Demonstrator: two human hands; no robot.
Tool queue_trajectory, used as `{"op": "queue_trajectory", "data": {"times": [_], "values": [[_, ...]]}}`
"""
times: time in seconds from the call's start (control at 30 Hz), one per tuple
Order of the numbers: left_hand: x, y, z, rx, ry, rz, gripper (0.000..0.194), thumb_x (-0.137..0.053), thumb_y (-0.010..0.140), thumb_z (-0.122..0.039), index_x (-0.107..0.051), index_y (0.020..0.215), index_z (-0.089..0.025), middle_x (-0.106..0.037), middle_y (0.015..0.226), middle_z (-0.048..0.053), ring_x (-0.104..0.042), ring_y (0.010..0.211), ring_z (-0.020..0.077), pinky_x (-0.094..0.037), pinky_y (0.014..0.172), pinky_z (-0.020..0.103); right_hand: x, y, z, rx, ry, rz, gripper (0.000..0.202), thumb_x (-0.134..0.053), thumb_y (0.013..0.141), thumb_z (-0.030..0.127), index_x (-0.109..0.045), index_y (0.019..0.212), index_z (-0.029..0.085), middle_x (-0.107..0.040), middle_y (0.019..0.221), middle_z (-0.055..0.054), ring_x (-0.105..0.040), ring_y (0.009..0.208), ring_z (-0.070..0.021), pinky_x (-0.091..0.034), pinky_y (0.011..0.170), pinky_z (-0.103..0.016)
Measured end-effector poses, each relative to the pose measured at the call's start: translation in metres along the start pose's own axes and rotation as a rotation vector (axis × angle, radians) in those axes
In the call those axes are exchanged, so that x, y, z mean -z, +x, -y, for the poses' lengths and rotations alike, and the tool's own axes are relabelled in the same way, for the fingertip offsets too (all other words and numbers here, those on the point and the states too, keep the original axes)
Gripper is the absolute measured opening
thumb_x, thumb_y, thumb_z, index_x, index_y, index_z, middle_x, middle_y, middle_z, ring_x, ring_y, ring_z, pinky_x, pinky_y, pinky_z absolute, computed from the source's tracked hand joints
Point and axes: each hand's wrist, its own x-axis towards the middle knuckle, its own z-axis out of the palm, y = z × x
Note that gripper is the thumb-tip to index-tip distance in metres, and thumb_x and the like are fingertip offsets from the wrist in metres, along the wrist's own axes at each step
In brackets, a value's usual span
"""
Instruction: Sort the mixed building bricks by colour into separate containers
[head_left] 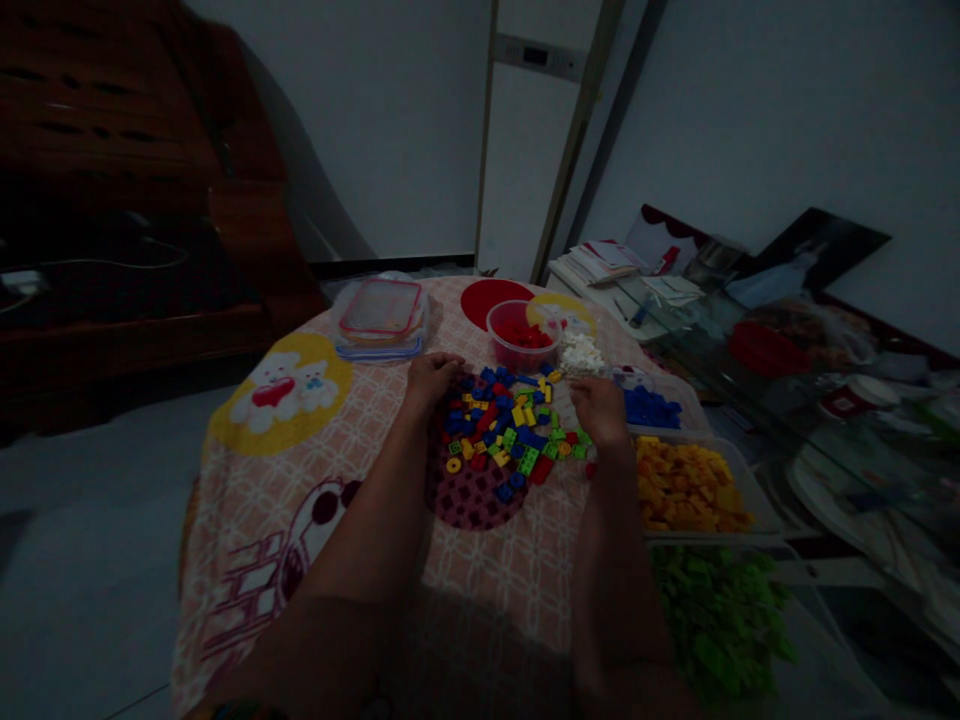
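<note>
A loose pile of small toy building bricks [517, 420] in blue, yellow, red and green lies on the tablecloth between my hands. At the pile's left far edge is my left hand [433, 380], its fingers drawn together; whatever they may hold is too dark to make out. My right hand [601, 410] is curled at the right side of the pile, close to the blue brick box, with its fingertips pressed together and any content hidden. Beyond it sits a heap of white bricks [582, 354]. A round clear tub [517, 358] with red bricks stands behind the pile.
Along the right side stand clear boxes of blue bricks [651, 408], yellow bricks [686, 485] and green bricks [720, 620]. Stacked lidded containers [381, 320] are at the back left, and a red round lid [491, 300] lies behind the tub. A cluttered glass table [787, 420] adjoins on the right.
</note>
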Motion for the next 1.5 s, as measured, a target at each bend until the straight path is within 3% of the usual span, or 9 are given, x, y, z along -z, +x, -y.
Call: {"op": "queue_trajectory", "data": {"times": [0.4, 0.7, 0.9, 1.13, 1.23, 1.4, 1.5], "values": [[0.000, -0.004, -0.007, 0.022, 0.005, -0.002, 0.021, -0.071, 0.073, -0.033, -0.076, 0.084, -0.016, -0.074, 0.070, 0.005, -0.067, 0.063, 0.0174, -0.054, 0.063, 0.028, -0.016, 0.001, 0.013, 0.049, 0.201, 0.104, 0.024, -0.063, 0.080, 0.018, -0.081, 0.096, 0.021, -0.080, 0.093, -0.006, -0.072, 0.085, -0.0193, -0.052, 0.078, -0.027], [0.000, -0.005, -0.005, -0.001, -0.016, 0.005, 0.020, -0.069, 0.074, -0.029, -0.076, 0.086, -0.015, -0.074, 0.070, 0.005, -0.068, 0.062, 0.0168, -0.053, 0.060, 0.026, 0.006, -0.006, 0.020, 0.041, 0.115, 0.239, 0.016, -0.064, 0.080, 0.019, -0.079, 0.076, 0.018, -0.073, 0.071, -0.003, -0.067, 0.072, -0.0177, -0.047, 0.069, -0.025], [0.000, -0.005, -0.003, -0.010, -0.011, 0.009, 0.024, -0.070, 0.074, -0.033, -0.075, 0.088, -0.015, -0.075, 0.073, 0.006, -0.070, 0.066, 0.0189, -0.056, 0.064, 0.028, 0.034, -0.011, 0.014, 0.026, -0.044, 0.075, 0.031, -0.049, 0.090, 0.018, -0.075, 0.074, 0.018, -0.071, 0.069, -0.008, -0.065, 0.068, -0.0197, -0.044, 0.067, -0.028], [-0.002, 0.002, 0.000, 0.018, 0.004, 0.027, 0.024, -0.069, 0.075, -0.034, -0.075, 0.088, -0.014, -0.075, 0.073, 0.006, -0.069, 0.065, 0.0180, -0.055, 0.064, 0.028, 0.060, -0.022, -0.005, 0.104, 0.093, -0.145, 0.030, -0.048, 0.092, 0.028, -0.075, 0.081, 0.018, -0.070, 0.070, -0.009, -0.067, 0.072, -0.0229, -0.048, 0.067, -0.030], [-0.002, 0.002, 0.000, 0.014, -0.002, 0.036, 0.024, -0.069, 0.075, -0.033, -0.075, 0.088, -0.014, -0.074, 0.072, 0.005, -0.068, 0.063, 0.0173, -0.055, 0.064, 0.028, 0.054, -0.019, 0.002, 0.053, 0.090, -0.093, 0.022, -0.055, 0.085, 0.025, -0.075, 0.077, 0.019, -0.069, 0.067, -0.006, -0.066, 0.067, -0.0212, -0.047, 0.064, -0.029], [0.000, 0.002, 0.001, 0.000, -0.041, 0.048, 0.022, -0.067, 0.075, -0.029, -0.075, 0.088, -0.013, -0.074, 0.071, 0.005, -0.067, 0.060, 0.0174, -0.054, 0.061, 0.028, 0.031, -0.012, 0.018, 0.035, 0.032, 0.109, 0.021, -0.059, 0.082, 0.017, -0.075, 0.070, 0.019, -0.069, 0.064, -0.004, -0.066, 0.064, -0.0189, -0.045, 0.064, -0.026], [0.000, 0.002, 0.002, -0.011, -0.034, 0.037, 0.022, -0.067, 0.075, -0.029, -0.076, 0.089, -0.013, -0.074, 0.071, 0.005, -0.068, 0.061, 0.0177, -0.054, 0.061, 0.028, 0.015, -0.007, 0.018, 0.065, 0.001, 0.093, 0.022, -0.057, 0.082, 0.015, -0.077, 0.071, 0.019, -0.072, 0.067, -0.005, -0.068, 0.070, -0.0197, -0.046, 0.069, -0.026]]}}
